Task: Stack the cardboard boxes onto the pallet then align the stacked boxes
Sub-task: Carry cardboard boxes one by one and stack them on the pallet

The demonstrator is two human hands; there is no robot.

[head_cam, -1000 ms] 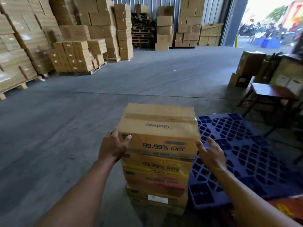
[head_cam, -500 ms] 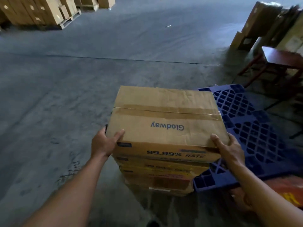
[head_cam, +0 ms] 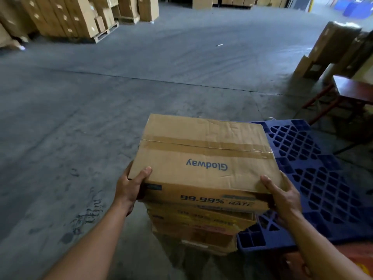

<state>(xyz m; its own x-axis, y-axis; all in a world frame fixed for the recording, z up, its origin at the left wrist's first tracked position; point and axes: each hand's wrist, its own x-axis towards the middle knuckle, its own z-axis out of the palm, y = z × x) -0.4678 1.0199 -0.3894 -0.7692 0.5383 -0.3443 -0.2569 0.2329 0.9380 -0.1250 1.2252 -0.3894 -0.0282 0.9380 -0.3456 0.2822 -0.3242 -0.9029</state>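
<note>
Head view. The blue plastic lattice pallet (head_cam: 314, 178) is bare where we can see it. No box is on it yet, so we judge all stacking and aligning lies ahead.

The tan taped cardboard box marked Glodway (head_cam: 203, 158) tops the stack of like cardboard boxes (head_cam: 197, 225) on the grey concrete floor (head_cam: 80, 118), just left of the pallet. We cannot tell whether it is lifted or resting.

The left hand (head_cam: 129, 188) and right hand (head_cam: 284, 199) grasp its ends, fingers (head_cam: 145, 173) hooked over the edges.

The box is taped closed, its contents hidden.
</note>
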